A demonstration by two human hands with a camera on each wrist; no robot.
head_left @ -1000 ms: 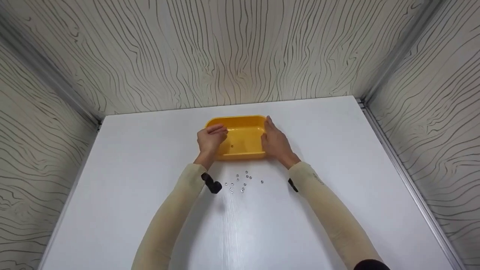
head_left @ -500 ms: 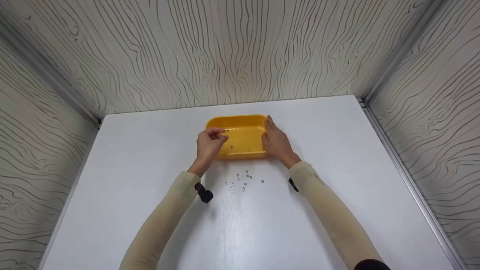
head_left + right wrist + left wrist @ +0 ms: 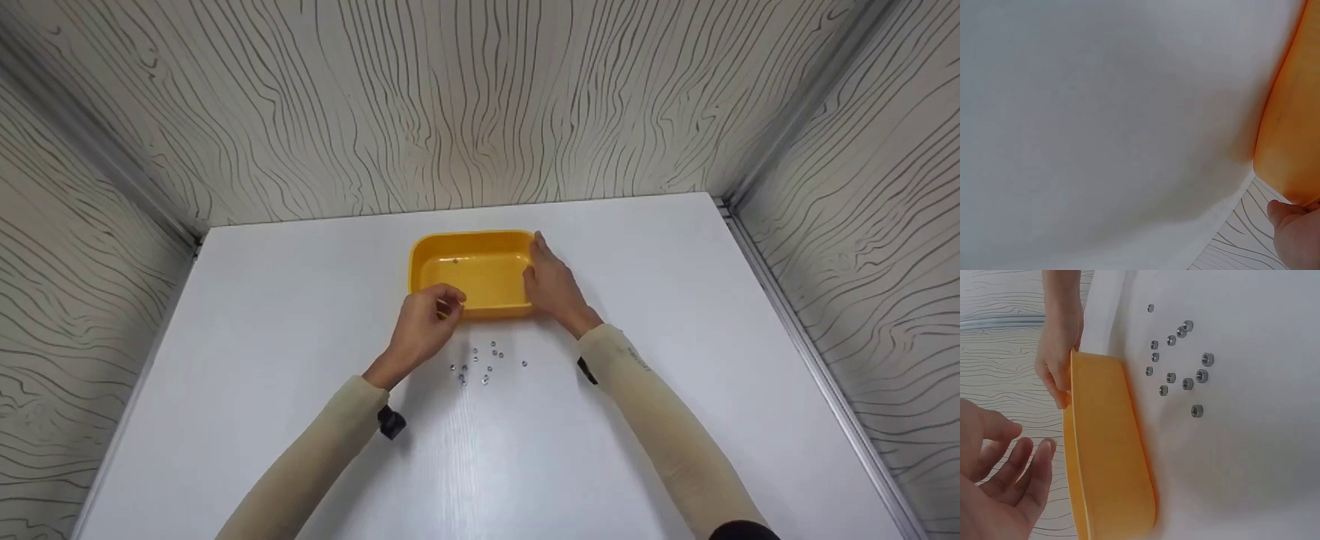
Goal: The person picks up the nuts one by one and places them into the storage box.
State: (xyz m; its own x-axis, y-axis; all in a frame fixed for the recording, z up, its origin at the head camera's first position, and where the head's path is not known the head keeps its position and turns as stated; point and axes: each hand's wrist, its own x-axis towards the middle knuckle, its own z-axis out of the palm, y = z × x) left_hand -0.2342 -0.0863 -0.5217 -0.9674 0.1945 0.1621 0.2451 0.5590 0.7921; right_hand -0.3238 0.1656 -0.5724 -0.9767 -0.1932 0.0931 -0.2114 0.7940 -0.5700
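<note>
A yellow plastic tray (image 3: 491,281) stands toward the back of the table. My right hand (image 3: 555,289) grips its right side, thumb over the rim. My left hand (image 3: 424,326) is at the tray's near left corner; in the left wrist view, the left hand (image 3: 1013,486) has loosely bent fingers, thumb apart from them, and nothing between. One small nut (image 3: 455,260) lies inside near the tray's back wall. Several metal hex nuts (image 3: 1202,376) are scattered on the table in front of the tray. The left hand hides the tray's near left corner.
The white table (image 3: 675,300) carries the tray and loose nuts. Wood-patterned panels (image 3: 480,105) rise behind it and at both sides, with metal profiles (image 3: 795,330) along the edges.
A second nut showed in the tray half a second ago as my left fingers loosened. My left hand has since drawn back toward me, covering the nearer nut. My right hand stays on the tray.
</note>
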